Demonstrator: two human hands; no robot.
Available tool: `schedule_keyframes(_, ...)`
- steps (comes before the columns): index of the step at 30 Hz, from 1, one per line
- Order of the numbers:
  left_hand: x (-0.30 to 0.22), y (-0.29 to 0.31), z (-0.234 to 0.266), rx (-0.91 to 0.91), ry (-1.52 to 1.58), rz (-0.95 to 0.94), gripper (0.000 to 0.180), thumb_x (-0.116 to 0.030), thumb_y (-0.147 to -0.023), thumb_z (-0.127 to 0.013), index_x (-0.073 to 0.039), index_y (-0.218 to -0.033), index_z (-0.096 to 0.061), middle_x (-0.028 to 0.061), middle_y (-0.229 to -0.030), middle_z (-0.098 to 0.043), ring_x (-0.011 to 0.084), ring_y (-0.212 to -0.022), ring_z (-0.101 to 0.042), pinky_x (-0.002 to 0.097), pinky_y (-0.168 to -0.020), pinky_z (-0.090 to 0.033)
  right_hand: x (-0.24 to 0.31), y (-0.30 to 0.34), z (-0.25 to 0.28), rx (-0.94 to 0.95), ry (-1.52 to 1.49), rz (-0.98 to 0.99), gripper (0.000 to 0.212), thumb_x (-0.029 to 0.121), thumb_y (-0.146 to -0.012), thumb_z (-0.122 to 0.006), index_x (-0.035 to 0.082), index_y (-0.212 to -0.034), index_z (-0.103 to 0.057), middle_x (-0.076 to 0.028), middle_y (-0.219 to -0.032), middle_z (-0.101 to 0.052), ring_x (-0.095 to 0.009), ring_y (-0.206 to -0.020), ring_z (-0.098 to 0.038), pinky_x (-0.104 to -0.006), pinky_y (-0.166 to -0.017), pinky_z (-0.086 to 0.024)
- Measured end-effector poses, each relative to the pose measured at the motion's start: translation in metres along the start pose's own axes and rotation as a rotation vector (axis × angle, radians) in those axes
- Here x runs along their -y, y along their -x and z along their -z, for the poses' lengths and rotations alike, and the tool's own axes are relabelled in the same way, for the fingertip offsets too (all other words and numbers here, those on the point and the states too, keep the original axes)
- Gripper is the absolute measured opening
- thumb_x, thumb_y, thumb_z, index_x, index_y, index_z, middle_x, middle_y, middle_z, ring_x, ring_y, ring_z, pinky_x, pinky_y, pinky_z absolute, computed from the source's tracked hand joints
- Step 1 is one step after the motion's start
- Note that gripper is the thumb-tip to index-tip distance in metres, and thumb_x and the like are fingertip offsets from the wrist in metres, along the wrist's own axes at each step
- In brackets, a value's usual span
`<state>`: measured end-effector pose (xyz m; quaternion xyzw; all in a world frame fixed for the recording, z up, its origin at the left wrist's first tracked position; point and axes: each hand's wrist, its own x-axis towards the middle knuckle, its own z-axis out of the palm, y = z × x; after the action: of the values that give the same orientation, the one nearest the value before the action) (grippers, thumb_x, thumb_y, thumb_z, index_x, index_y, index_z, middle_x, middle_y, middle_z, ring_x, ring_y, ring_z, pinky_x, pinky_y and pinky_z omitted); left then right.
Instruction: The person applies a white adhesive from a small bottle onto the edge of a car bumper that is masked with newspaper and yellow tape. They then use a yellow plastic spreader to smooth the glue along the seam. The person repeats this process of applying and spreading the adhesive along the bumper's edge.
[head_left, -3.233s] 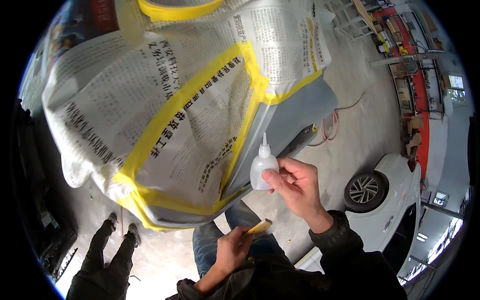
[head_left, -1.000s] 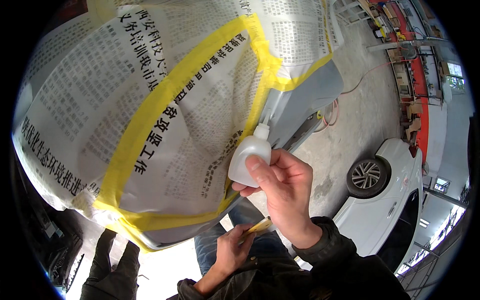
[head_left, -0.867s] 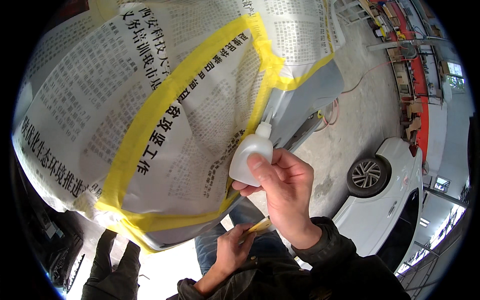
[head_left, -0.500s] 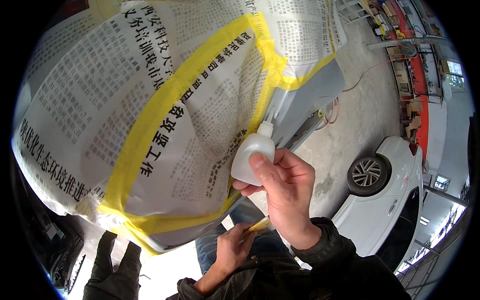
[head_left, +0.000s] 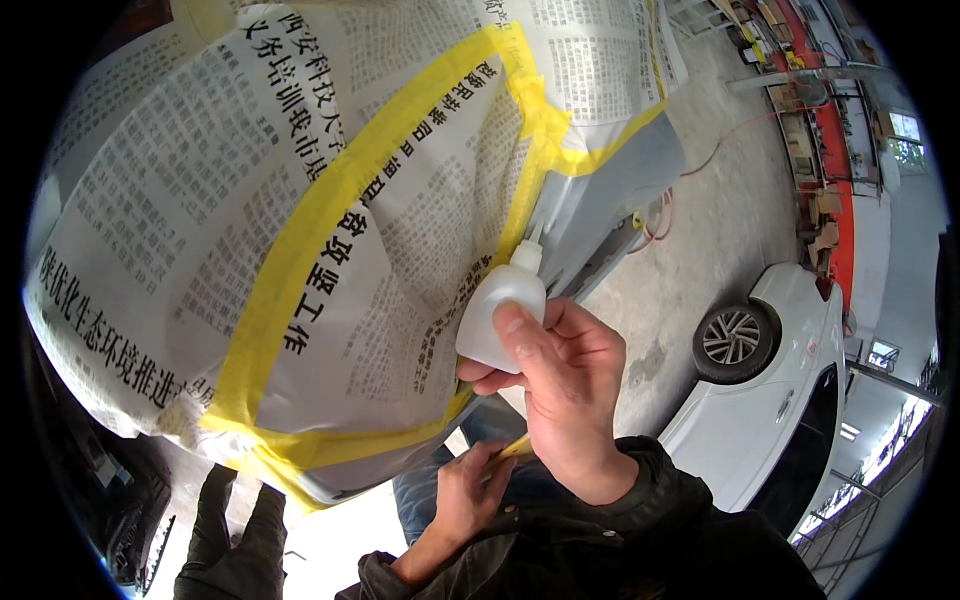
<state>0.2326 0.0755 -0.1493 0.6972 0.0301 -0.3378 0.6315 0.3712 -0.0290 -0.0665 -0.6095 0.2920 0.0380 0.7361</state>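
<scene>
My right hand (head_left: 572,400) pinches a small white squeeze bottle (head_left: 497,315) between thumb and fingers. Its narrow nozzle points up and away, over the bare grey panel (head_left: 610,190) beside the yellow masking tape (head_left: 517,215); I cannot tell whether the tip touches. Lower down, near my body, my left hand (head_left: 468,497) is closed on a thin, flat yellow tool (head_left: 518,449), partly hidden behind my right hand. Taped newspaper (head_left: 330,250) covers most of the large vehicle body part in front of me.
A white car (head_left: 775,400) stands on the right, past the concrete floor (head_left: 715,220). Shelves with boxes (head_left: 805,160) line a red-striped wall. A red hose (head_left: 712,152) crosses the floor. Another person's dark-clad legs (head_left: 235,535) show at lower left.
My right hand and the bottle have shifted slightly left in the picture, as has most of the scene. Both hands keep their hold.
</scene>
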Motion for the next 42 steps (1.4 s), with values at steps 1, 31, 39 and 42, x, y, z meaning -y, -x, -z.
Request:
schedule_keyframes(1,-0.001,0.000,0.000,0.005,-0.006,-0.005,0.018,-0.004,-0.086,-0.069,0.002,-0.101,-0.062,0.0197,-0.092,-0.071,0.0333,-0.085,-0.072,0.0359,-0.071,-0.057,0.000,0.000,0.000,-0.002,0.004,0.002,0.024,0.022,-0.095,-0.067,-0.002,-0.093,-0.063,-0.012,-0.083,-0.071,-0.021,-0.066,-0.071,-0.0280,-0.058,-0.058)
schedule_keyframes(31,0.001,-0.003,0.006,0.033,0.030,0.028,0.019,-0.004,-0.086,-0.070,0.001,-0.103,-0.063,0.0194,-0.094,-0.072,0.0310,-0.087,-0.073,0.0345,-0.067,-0.059,-0.001,-0.004,-0.005,-0.039,0.023,0.038,0.026,0.020,-0.094,-0.068,-0.004,-0.089,-0.061,-0.012,-0.080,-0.069,-0.019,-0.067,-0.071,-0.0293,-0.060,-0.061)
schedule_keyframes(39,0.002,-0.003,0.006,0.015,0.031,0.016,0.019,-0.004,-0.086,-0.070,0.000,-0.103,-0.063,0.0192,-0.093,-0.072,0.0314,-0.086,-0.073,0.0352,-0.069,-0.059,0.000,-0.003,-0.004,-0.045,-0.031,0.021,0.023,0.014,-0.093,-0.069,-0.005,-0.087,-0.059,-0.009,-0.077,-0.068,-0.013,-0.072,-0.069,-0.0331,-0.066,-0.065)
schedule_keyframes(42,0.005,-0.003,0.004,0.016,0.050,0.007,0.019,-0.004,-0.086,-0.070,0.000,-0.103,-0.063,0.0189,-0.092,-0.072,0.0312,-0.085,-0.073,0.0350,-0.068,-0.058,-0.001,-0.001,-0.001,-0.031,-0.030,0.026,0.022,0.013,-0.093,-0.068,-0.006,-0.088,-0.060,-0.009,-0.078,-0.068,-0.013,-0.072,-0.069,-0.0340,-0.067,-0.065)
